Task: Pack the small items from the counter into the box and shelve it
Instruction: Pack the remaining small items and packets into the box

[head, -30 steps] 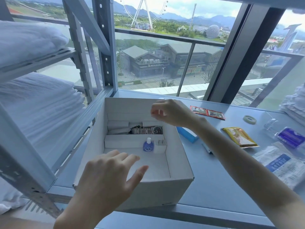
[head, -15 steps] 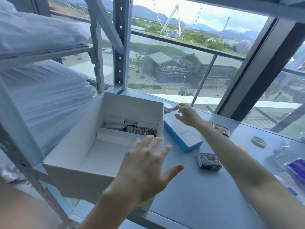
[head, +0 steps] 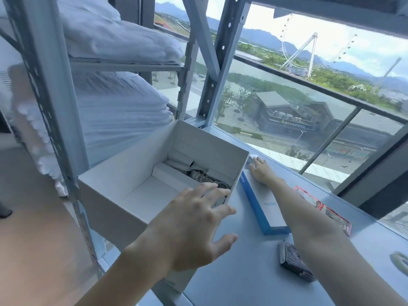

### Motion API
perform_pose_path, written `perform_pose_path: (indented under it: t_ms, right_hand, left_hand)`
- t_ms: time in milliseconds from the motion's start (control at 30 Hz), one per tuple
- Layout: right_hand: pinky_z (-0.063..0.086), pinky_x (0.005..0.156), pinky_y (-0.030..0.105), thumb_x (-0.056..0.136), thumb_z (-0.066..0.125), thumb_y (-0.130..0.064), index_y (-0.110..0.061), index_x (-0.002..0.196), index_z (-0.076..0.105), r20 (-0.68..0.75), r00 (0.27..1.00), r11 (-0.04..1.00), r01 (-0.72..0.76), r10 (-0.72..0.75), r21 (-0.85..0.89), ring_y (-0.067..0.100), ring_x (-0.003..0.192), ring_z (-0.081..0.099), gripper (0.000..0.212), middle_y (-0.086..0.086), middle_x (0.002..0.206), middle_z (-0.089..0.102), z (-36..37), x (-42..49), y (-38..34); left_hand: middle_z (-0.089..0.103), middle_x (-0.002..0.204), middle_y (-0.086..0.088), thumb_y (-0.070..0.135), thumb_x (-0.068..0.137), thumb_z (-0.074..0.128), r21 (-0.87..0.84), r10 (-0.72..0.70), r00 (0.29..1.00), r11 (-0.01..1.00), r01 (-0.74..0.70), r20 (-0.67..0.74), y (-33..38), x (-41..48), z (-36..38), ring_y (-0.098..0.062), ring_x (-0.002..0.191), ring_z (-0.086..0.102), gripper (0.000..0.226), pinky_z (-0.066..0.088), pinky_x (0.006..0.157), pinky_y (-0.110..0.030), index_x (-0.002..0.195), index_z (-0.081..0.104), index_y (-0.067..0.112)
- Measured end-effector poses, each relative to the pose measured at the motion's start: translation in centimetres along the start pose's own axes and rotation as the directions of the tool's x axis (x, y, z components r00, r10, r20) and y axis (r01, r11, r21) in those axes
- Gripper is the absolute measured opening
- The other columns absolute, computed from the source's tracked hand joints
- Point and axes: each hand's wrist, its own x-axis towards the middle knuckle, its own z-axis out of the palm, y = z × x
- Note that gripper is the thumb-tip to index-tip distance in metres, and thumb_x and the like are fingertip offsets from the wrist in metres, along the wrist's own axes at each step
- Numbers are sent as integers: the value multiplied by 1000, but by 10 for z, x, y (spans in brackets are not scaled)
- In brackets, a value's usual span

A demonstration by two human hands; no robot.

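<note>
The open white cardboard box [head: 123,184] stands on the counter's left end beside the shelf rack. A metal wristwatch [head: 202,176] lies inside it by white inner partitions. My left hand [head: 194,224] hovers with spread fingers over the box's near right corner, holding nothing. My right hand [head: 259,171] reaches far along the counter, fingers stretched flat toward a small white item [head: 253,156] beside the box's far right corner. A blue and white carton [head: 263,206] lies under my right forearm. A dark packet [head: 294,263] sits near the counter's front.
Red sachets [head: 324,208] lie to the right of my right arm, and a tape roll [head: 400,261] shows at the right edge. The grey metal rack [head: 55,107] with folded white bedding [head: 114,115] stands left. A window with a railing runs behind the counter [head: 242,279].
The view swung left and closer. My right hand stretched further back toward the small white item. My left hand stayed spread over the box's near right corner.
</note>
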Motion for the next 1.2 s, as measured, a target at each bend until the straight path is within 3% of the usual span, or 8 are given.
perform_pose_path:
  t_ms: [167,367,533,767,900,1067,1133,1200]
  right_hand:
    - [12,116,35,100,27,-24,-13,147,22,-94,994,998,50,-47,30,23,143,13,49,6,155,19,11,-32,3]
    - [36,93,37,94,43,-21,-7,119,52,-229,971,993,83,-63,81,33,114,45,30,12,124,49,20,-99,-1]
    - [37,77,30,88,55,-40,-14,100,54,-191,974,952,-63,125,299,25,88,50,28,6,111,41,18,-123,-9]
    - [40,67,32,79,67,-30,-9,104,44,-137,946,896,-221,293,384,26,87,52,40,14,107,56,13,-131,-21]
    - [36,68,26,68,76,-12,-6,102,48,-354,889,890,-116,291,440,21,86,47,44,17,108,51,-4,-149,-31]
    - [49,61,14,66,77,-2,-4,113,48,-651,729,829,219,211,514,28,100,53,55,14,113,50,-60,-182,-72]
    - [50,62,12,65,77,0,-14,123,48,-642,758,804,310,114,508,23,101,51,67,9,113,46,-81,-195,-103]
    - [48,75,22,64,78,-3,-24,128,48,-564,824,850,337,-59,404,17,105,44,74,4,112,40,-90,-203,-138]
  left_hand:
    - [21,148,18,63,81,20,-26,5,1000,1000,-5,3,0,1,0,-1,136,3,61,14,110,-25,135,34,39]
    - [25,147,16,65,75,8,-70,36,999,997,-36,10,1,-2,-1,-1,136,9,71,18,108,-24,134,37,40]
    - [28,146,14,61,83,22,-103,60,998,993,-60,-3,0,-5,-3,-2,131,20,57,25,105,-25,132,42,39]
    - [37,140,17,54,90,25,-97,124,991,987,-127,-41,-7,-8,-10,-2,126,31,48,34,96,-25,130,44,36]
    - [51,126,21,56,90,20,-91,134,990,986,-138,-51,-41,-19,-25,-1,120,41,50,41,84,-23,130,44,38]
    - [64,111,8,52,86,32,-13,-4,995,1000,3,-99,-105,-31,-51,-16,108,56,50,46,79,-35,123,57,30]
    - [64,111,9,50,83,32,-9,-71,994,997,70,-86,-119,-31,-56,-15,111,54,49,46,79,-35,120,59,31]
    - [60,117,12,51,89,27,-12,-96,995,995,96,-8,-126,-30,-54,-10,116,48,46,42,85,-34,121,56,34]
